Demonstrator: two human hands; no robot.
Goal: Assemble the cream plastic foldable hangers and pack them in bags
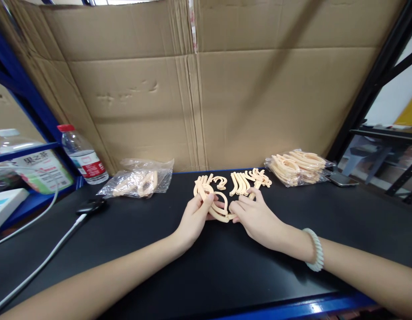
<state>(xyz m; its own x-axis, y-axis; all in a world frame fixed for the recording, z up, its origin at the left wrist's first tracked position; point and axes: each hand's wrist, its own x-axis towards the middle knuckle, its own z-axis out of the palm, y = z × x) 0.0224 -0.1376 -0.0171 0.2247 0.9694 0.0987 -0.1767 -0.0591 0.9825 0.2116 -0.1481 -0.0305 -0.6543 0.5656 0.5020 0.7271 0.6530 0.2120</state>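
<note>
Both hands meet over a cluster of cream curved plastic hooks (222, 212) on the black tabletop (226, 266). My left hand (194, 218) has its fingers closed round the left end of that cluster. My right hand (255, 215), with a pale bead bracelet (315, 250) on the wrist, pinches the right end of the same pieces. Just beyond the fingers lie several loose hooks (239, 181) in small rows.
A clear bag with hooks (139, 182) lies at the left, and a fuller bag of hooks (297, 166) at the right beside a phone (341, 179). A water bottle (81, 155), a white cable (42, 262) and a cardboard wall (199, 89) border the table.
</note>
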